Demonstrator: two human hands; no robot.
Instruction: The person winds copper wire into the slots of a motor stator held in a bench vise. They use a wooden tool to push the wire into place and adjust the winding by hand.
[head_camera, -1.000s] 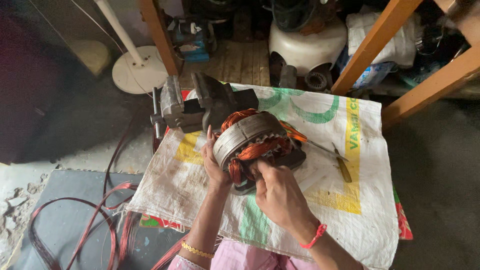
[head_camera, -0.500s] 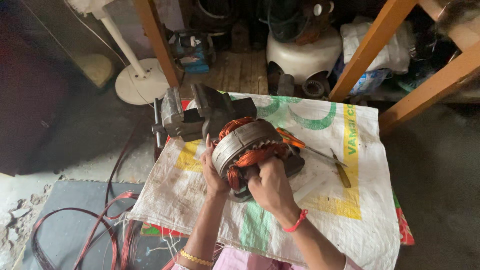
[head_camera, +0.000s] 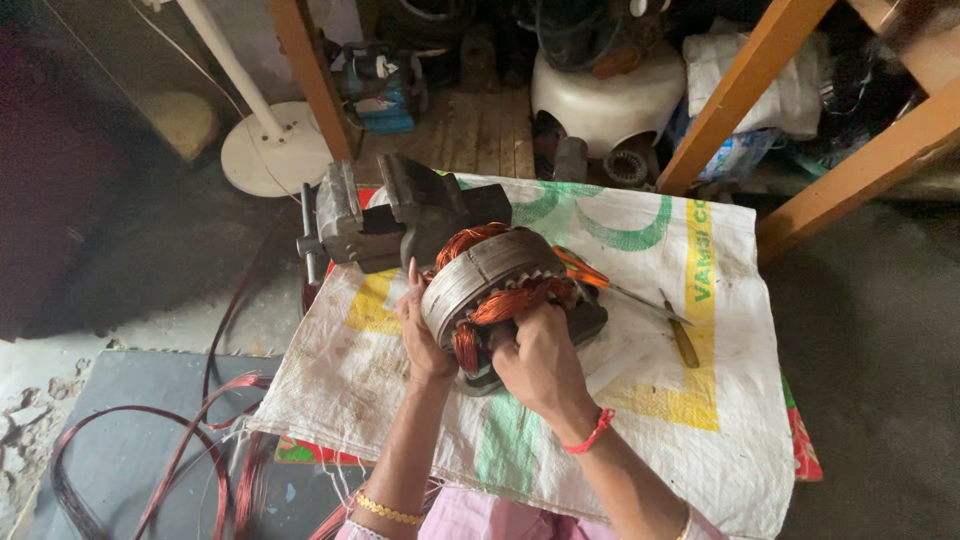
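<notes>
Since a moment ago the right hand (head_camera: 540, 360) has slid up over the near face of the motor stator (head_camera: 490, 285), its fingers now curled tight into the copper winding (head_camera: 520, 300), while the left hand has hardly shifted. Taking the stator as the landmark and going from left to right: far to its left, on the floor, loops of reddish wire (head_camera: 150, 450) lie over a grey mat. Up and to the left of it stands a white round fan base (head_camera: 270, 155). Just left of it and touching it sits a grey bench vise (head_camera: 400, 215). The left hand (head_camera: 425, 335) presses flat against the stator's left side, fingers wrapped around the metal core. The stator itself rests on a white woven sack (head_camera: 650, 400). Just right of it lies an orange-handled screwdriver (head_camera: 600, 283), and a little further right a small brown-handled tool (head_camera: 683, 340).
</notes>
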